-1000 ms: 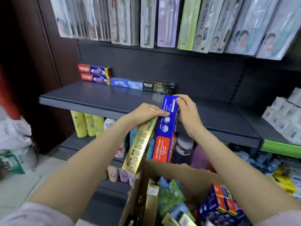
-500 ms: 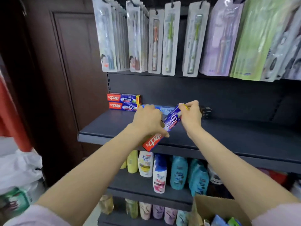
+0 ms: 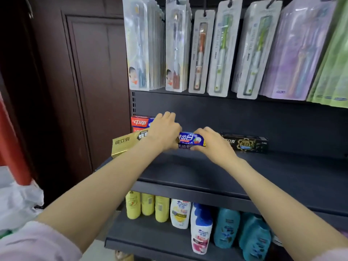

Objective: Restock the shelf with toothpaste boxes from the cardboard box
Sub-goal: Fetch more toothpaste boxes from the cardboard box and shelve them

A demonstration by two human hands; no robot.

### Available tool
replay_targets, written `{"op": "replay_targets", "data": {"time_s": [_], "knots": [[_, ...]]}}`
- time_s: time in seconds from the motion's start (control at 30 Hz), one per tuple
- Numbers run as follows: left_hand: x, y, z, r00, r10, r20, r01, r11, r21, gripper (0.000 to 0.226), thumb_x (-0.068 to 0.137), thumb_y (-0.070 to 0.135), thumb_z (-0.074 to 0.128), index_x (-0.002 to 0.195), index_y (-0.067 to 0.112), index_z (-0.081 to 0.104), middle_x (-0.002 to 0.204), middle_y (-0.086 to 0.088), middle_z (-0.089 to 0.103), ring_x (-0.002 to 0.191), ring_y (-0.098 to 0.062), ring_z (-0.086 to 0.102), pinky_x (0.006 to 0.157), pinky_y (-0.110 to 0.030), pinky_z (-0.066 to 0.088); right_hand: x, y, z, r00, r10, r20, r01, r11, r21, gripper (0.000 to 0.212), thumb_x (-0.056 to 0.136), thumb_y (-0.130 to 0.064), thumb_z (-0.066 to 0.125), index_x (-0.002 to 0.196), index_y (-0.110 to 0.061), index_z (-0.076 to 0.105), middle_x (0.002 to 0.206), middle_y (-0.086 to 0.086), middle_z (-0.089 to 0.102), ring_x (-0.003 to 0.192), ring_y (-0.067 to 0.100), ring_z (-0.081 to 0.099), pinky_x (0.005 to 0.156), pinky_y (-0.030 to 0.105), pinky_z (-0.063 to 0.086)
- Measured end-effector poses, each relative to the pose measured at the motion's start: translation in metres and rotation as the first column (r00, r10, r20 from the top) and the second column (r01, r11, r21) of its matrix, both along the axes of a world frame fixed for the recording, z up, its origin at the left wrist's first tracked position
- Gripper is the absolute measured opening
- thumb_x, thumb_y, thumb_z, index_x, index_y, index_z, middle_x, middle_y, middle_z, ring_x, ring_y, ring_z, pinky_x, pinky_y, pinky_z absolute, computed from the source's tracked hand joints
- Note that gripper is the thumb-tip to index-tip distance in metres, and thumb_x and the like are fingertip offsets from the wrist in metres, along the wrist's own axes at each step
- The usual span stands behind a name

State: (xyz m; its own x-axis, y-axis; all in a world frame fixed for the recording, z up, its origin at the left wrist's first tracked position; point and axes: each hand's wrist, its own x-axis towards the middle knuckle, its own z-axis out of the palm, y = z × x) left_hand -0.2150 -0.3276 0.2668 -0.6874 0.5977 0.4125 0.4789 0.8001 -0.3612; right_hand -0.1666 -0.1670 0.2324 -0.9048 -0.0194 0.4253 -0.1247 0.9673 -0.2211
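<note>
The blue toothpaste box [image 3: 191, 140] lies lengthwise along the shelf [image 3: 235, 176], just left of the black box [image 3: 245, 142]. The right hand [image 3: 211, 143] pinches its right end with curled fingers. The left hand [image 3: 163, 131] holds its left end together with a gold box [image 3: 126, 144].

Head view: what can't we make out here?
- Cardboard box: out of the head view, below the bottom edge.
- Gold box: right end hidden under left hand.
- Blue box: both ends covered by the left hand and right hand.
- Red boxes: lower one mostly hidden behind the gold box.
</note>
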Motion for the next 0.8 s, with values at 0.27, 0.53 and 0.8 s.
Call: {"op": "replay_targets", "data": {"time_s": [0.27,0.53,0.8], "knots": [[-0.048,-0.049,-0.004,0.999,0.020,-0.048,-0.020,1.000,-0.003,0.051,0.084,0.035,0.060,0.130,0.018,0.044,0.128,-0.005,0.045,0.117,-0.026,0.042,0.089,-0.036,0.035,-0.062,-0.030,-0.008,0.998,0.011,0.065,0.012,0.938,-0.347,0.036,0.089,-0.030,0.062,0.120,-0.013,0.055,0.122,0.012,0.057,0.112,0.026,0.053,0.090,0.035,0.043],[-0.111,-0.111,-0.014,1.000,0.016,-0.022,-0.017,0.999,-0.036,0.048,0.087,0.035,0.057,0.130,0.019,0.044,0.129,-0.007,0.044,0.119,-0.026,0.040,0.091,-0.039,0.033,-0.130,-0.086,-0.012,0.998,-0.055,0.023,0.059,0.937,-0.346,0.037,0.092,-0.023,0.057,0.127,-0.010,0.053,0.125,0.014,0.048,0.119,0.027,0.047,0.086,0.025,0.034],[-0.160,-0.142,-0.032,0.996,-0.081,-0.045,0.077,0.993,-0.085,0.054,0.086,0.031,0.059,0.134,0.020,0.039,0.134,-0.011,0.041,0.123,-0.027,0.037,0.094,-0.042,0.031,-0.192,-0.114,-0.040,0.962,-0.267,-0.066,0.255,0.956,-0.144,0.037,0.091,-0.024,0.060,0.126,-0.014,0.056,0.129,0.009,0.042,0.124,0.025,0.036,0.099,0.035,0.038]]}}
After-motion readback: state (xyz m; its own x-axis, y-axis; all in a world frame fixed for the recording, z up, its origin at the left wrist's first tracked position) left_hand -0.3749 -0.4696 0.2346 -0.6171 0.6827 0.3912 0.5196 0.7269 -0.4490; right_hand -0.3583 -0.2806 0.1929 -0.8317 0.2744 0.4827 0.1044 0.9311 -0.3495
